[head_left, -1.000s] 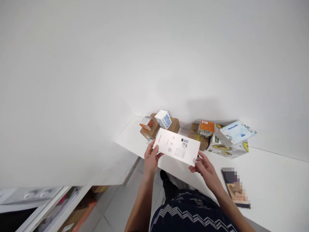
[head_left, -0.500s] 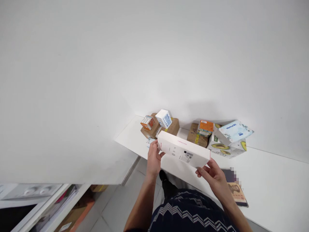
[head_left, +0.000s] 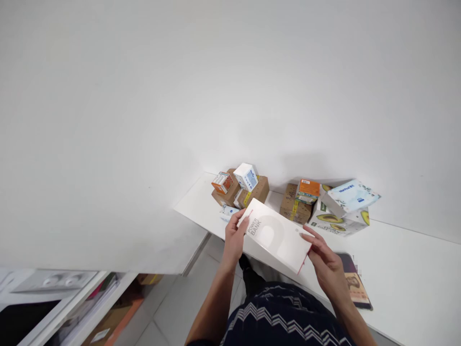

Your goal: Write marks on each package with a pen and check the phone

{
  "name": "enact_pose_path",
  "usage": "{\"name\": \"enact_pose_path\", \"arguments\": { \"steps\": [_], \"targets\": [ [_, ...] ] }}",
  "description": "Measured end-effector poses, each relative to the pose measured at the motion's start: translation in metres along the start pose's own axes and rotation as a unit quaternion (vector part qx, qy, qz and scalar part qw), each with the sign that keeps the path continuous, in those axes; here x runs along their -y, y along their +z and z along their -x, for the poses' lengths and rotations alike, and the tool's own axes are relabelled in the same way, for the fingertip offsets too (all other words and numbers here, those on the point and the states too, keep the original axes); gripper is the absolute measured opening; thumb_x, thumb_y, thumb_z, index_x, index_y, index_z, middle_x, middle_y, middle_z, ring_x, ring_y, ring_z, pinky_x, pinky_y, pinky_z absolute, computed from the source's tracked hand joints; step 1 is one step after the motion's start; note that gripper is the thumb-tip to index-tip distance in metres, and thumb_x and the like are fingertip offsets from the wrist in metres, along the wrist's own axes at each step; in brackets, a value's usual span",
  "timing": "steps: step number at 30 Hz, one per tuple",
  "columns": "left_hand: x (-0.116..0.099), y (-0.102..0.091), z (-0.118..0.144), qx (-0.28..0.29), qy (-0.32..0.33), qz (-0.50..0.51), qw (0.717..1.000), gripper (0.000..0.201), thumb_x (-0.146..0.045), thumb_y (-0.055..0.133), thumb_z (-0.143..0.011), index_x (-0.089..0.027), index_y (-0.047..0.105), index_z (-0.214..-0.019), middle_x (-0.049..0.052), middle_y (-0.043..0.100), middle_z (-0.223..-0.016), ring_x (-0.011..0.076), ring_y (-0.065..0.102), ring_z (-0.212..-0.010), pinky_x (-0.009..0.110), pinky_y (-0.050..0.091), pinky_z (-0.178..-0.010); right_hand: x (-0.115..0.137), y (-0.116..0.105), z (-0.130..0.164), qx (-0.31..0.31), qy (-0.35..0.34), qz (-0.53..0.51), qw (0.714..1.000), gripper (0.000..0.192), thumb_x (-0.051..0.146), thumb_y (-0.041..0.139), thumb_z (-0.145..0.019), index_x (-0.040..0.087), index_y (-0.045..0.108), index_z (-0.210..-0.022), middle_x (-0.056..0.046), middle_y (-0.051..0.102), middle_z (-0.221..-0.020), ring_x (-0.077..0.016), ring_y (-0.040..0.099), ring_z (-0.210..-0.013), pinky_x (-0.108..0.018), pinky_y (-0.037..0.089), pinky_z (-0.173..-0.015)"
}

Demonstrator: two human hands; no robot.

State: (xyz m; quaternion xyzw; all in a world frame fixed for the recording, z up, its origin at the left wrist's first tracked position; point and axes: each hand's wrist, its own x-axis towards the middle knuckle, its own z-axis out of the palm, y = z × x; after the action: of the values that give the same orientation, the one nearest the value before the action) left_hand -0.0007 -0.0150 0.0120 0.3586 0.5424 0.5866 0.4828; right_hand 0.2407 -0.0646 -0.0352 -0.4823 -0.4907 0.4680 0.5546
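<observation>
A white power bank box (head_left: 275,234) is held up over the front of the white table, its broad face with the words "POWER BANK" tilted toward me. My left hand (head_left: 236,240) grips its left end, thumb on the face. At the right end, my right hand (head_left: 322,254) pinches the box near its red edge. Just behind the box are brown cartons (head_left: 258,190) with a small white box (head_left: 246,176) on top. A phone-like dark object (head_left: 355,281) with a picture on it lies to the right of my right hand.
Along the wall stand a small orange-and-white box (head_left: 222,182), another brown carton (head_left: 295,204) under an orange box (head_left: 308,191), and an avocado-print box (head_left: 338,222) bearing a light-blue tissue pack (head_left: 353,196). At lower left, an open shelf (head_left: 108,312) holds various items.
Both hands have turned the power bank box, so its broad printed face now shows instead of the narrow side with the label. The things on the table have stayed put.
</observation>
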Motion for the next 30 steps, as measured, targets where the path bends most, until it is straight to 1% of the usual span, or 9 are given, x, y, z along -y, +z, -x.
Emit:
{"name": "enact_pose_path", "arguments": {
  "steps": [3,5,9,12,15,19,23,26,30],
  "targets": [
    [0.003,0.002,-0.001,-0.008,0.005,0.022,1.0,0.037,-0.04,0.074,-0.074,-0.022,0.068,-0.106,0.003,0.071,-0.101,0.0131,0.062,-0.077,0.024,0.046,-0.07,-0.001,0.002,0.001,-0.001,0.007,-0.021,1.0,0.024,0.031,0.058,-0.088,0.029,0.072,-0.107,-0.005,0.05,-0.144,-0.0256,0.043,-0.134,-0.04,0.037,-0.109],
    [0.003,0.003,-0.001,-0.022,0.0,0.053,0.998,0.038,-0.039,0.076,-0.071,-0.021,0.069,-0.104,0.003,0.071,-0.099,0.0135,0.063,-0.076,0.024,0.047,-0.069,-0.001,0.005,0.002,-0.012,0.026,-0.055,0.998,0.031,0.034,0.059,-0.088,0.03,0.067,-0.117,-0.005,0.049,-0.146,-0.0259,0.046,-0.133,-0.039,0.041,-0.105],
    [-0.002,0.008,0.0,-0.056,-0.013,0.12,0.991,0.04,-0.037,0.079,-0.068,-0.021,0.068,-0.103,0.002,0.073,-0.094,0.0143,0.066,-0.075,0.026,0.049,-0.071,0.004,0.011,0.003,-0.035,0.081,-0.123,0.988,0.059,0.04,0.061,-0.087,0.036,0.041,-0.143,-0.007,0.051,-0.144,-0.0244,0.057,-0.119,-0.037,0.051,-0.092],
    [-0.006,0.01,0.002,-0.081,-0.004,0.149,0.986,0.041,-0.036,0.08,-0.067,-0.021,0.067,-0.102,0.002,0.074,-0.093,0.0154,0.067,-0.076,0.027,0.05,-0.073,0.009,0.013,0.003,0.014,0.091,-0.126,0.988,0.068,0.045,0.065,-0.084,0.032,0.037,-0.144,-0.009,0.065,-0.12,-0.0209,0.065,-0.091,-0.035,0.055,-0.076],
    [-0.01,0.009,0.002,-0.096,0.003,0.157,0.983,0.04,-0.036,0.08,-0.066,-0.02,0.067,-0.1,0.003,0.074,-0.09,0.0162,0.067,-0.075,0.028,0.049,-0.072,0.012,0.015,0.003,0.051,0.099,-0.111,0.988,0.065,0.044,0.068,-0.082,0.029,0.041,-0.139,-0.005,0.068,-0.1,-0.0179,0.061,-0.076,-0.032,0.054,-0.066],
    [-0.01,0.009,-0.001,-0.091,0.006,0.171,0.981,0.036,-0.034,0.079,-0.066,-0.021,0.066,-0.097,0.001,0.072,-0.088,0.0134,0.065,-0.075,0.025,0.048,-0.071,0.01,0.016,0.003,0.053,0.082,-0.07,0.993,0.061,0.038,0.068,-0.083,0.029,0.042,-0.138,-0.004,0.067,-0.101,-0.0181,0.061,-0.085,-0.032,0.054,-0.074],
    [-0.008,0.009,-0.002,-0.075,0.021,0.169,0.983,0.029,-0.041,0.075,-0.07,-0.022,0.064,-0.089,-0.003,0.064,-0.08,0.0095,0.057,-0.071,0.021,0.046,-0.066,0.002,0.015,0.004,0.035,0.039,-0.013,0.999,0.054,0.036,0.066,-0.085,0.032,0.046,-0.134,-0.007,0.058,-0.129,-0.0216,0.06,-0.102,-0.036,0.054,-0.082],
    [-0.006,0.009,-0.003,-0.036,0.025,0.152,0.987,0.032,-0.052,0.068,-0.076,-0.023,0.061,-0.088,-0.002,0.061,-0.086,0.0118,0.057,-0.078,0.024,0.049,-0.068,-0.003,0.013,0.004,0.019,0.003,0.016,1.0,0.045,0.033,0.063,-0.086,0.031,0.052,-0.13,-0.008,0.055,-0.134,-0.0232,0.06,-0.106,-0.037,0.054,-0.084],
    [-0.004,0.009,-0.002,-0.012,0.002,0.141,0.99,0.04,-0.059,0.063,-0.077,-0.024,0.061,-0.095,0.002,0.064,-0.102,0.0173,0.06,-0.092,0.03,0.051,-0.074,-0.002,0.009,0.0,0.006,-0.08,0.056,0.995,0.035,0.026,0.059,-0.088,0.031,0.057,-0.123,-0.008,0.054,-0.136,-0.0275,0.051,-0.124,-0.047,0.046,-0.1]
  ]
}}
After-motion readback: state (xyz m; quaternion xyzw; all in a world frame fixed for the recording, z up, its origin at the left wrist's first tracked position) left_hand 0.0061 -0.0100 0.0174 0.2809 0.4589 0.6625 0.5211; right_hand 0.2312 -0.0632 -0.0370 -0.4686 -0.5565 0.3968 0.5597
